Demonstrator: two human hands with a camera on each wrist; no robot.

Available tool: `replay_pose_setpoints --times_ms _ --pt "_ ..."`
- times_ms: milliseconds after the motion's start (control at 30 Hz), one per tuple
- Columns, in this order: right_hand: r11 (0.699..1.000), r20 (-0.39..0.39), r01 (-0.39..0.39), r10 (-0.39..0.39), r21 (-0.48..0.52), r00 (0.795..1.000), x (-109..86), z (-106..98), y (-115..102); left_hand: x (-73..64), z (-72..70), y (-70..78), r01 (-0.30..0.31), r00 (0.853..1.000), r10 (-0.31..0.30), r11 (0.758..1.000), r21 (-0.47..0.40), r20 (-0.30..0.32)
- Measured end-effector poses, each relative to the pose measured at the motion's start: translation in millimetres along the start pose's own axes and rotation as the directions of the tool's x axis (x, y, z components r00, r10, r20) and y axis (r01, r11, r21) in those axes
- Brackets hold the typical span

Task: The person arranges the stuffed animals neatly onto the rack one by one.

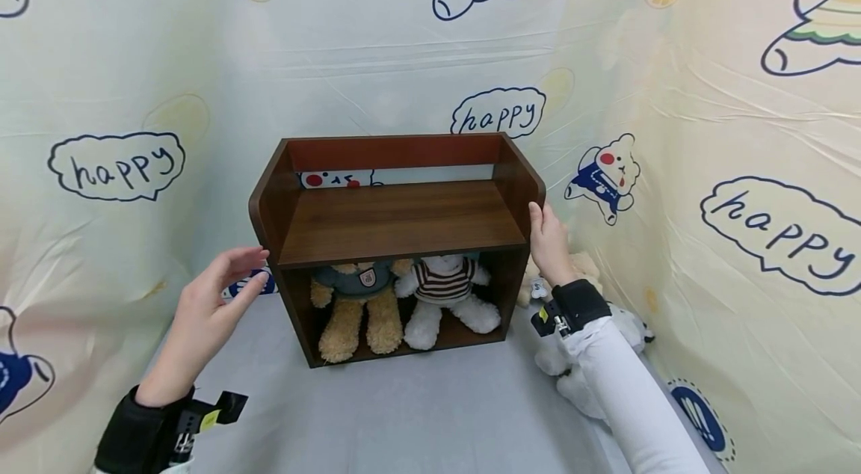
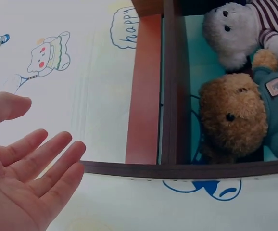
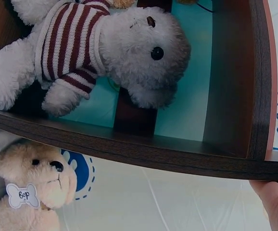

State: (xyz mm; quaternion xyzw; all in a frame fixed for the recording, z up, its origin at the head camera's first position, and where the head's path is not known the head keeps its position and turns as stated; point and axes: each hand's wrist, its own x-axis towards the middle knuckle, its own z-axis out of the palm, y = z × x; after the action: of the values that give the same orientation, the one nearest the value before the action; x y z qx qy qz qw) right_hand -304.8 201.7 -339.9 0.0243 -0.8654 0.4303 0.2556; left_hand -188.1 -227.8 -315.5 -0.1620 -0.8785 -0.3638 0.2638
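Note:
A dark brown wooden shelf [image 1: 403, 220] stands upright. In its lower compartment sit a tan teddy bear [image 1: 350, 324] in a teal top and a white plush bear [image 1: 425, 328] in a striped sweater. My left hand [image 1: 208, 309] hovers beside the shelf's left panel, holding nothing, its fingers loosely spread and palm facing the wood. My right hand [image 1: 553, 246] touches the outer face of the right panel near its front edge, fingers pointing up. In the right wrist view only part of that hand [image 3: 272, 204] shows, right at the panel's outer side.
Right of the shelf, partly behind my right arm, lie a cream plush dog [image 3: 35, 178] with a bone-shaped tag and a white plush toy [image 1: 581, 388]. A grey-white surface [image 1: 397, 414] lies under everything. Printed cloth [image 1: 377, 48] hangs behind and at both sides.

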Motion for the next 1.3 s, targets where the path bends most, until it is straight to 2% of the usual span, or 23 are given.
replay_pose_setpoints --times_ms 333,567,833,967,1033,1100,1300 --pt "1.000 0.001 -0.005 0.005 0.003 1.000 -0.4 0.2 -1.2 5.8 2.1 -6.0 0.061 0.996 -0.066 0.994 -0.086 -0.056" --pt "1.000 -0.010 -0.011 0.011 -0.014 1.000 0.1 0.6 -0.4 13.5 2.8 -7.2 0.115 0.986 -0.129 0.985 -0.132 -0.102" --pt "1.000 -0.008 -0.009 0.009 -0.011 1.000 -0.2 0.3 -1.4 18.7 1.5 -11.6 0.189 0.967 -0.221 0.956 -0.225 -0.125" --pt "1.000 -0.004 -0.009 0.009 -0.012 1.000 -0.4 0.0 -1.5 20.8 1.4 -12.7 0.230 0.955 -0.272 0.932 -0.280 -0.122" --pt "1.000 -0.003 -0.008 0.008 -0.009 1.000 -0.4 0.0 -1.3 22.1 1.8 -13.0 0.254 0.944 -0.306 0.911 -0.324 -0.123" --pt "1.000 0.000 -0.008 0.008 -0.007 1.000 -0.3 0.0 -0.9 23.4 2.4 -13.7 0.270 0.932 -0.342 0.878 -0.396 -0.123" --pt "1.000 0.002 -0.006 0.006 -0.001 1.000 0.5 0.8 0.8 27.4 4.4 -18.6 0.246 0.901 -0.416 0.725 -0.643 -0.124"
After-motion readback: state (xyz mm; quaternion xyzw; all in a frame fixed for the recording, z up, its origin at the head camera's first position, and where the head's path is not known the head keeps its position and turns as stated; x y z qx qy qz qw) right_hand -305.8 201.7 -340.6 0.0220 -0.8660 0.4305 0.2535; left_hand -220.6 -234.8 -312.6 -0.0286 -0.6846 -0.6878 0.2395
